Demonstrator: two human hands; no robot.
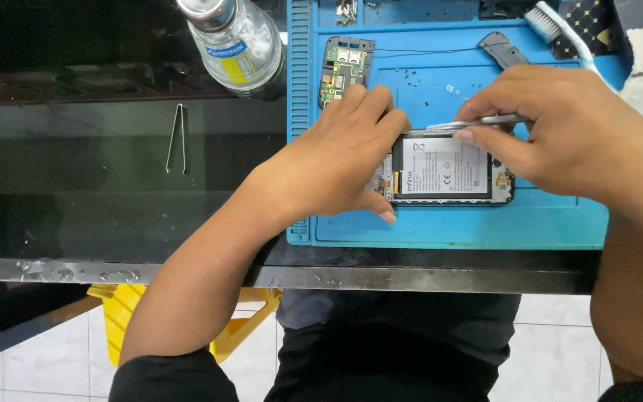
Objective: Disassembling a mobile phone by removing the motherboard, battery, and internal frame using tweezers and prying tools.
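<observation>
Two hands: both at work on one opened black smartphone with its back cover off, lying flat on a blue silicone repair mat.
Left hand: pressed down on the phone's left end, fingers curled over its top edge and thumb along its lower edge, clamping it in place.
Right hand: pinched around a pair of slim silver metal tweezers, whose tips point left along the phone's upper edge, near the left fingertips.
Phone: near the middle of the mat, long side running left to right; a black battery with a white label fills most of its open back.
Mat: on a dark glossy worktable, its front edge close to the table's front rim.
Behind the left hand: a small green circuit board lying on the mat, apart from the phone.
Top left: a clear glass bottle with a metal cap, just off the mat's left edge.
On the table, left: a second pair of thin metal tweezers, well apart from both hands.
Top right: a toothbrush with white bristles and a pale blue handle, beside a dark grey flat prying tool.
</observation>
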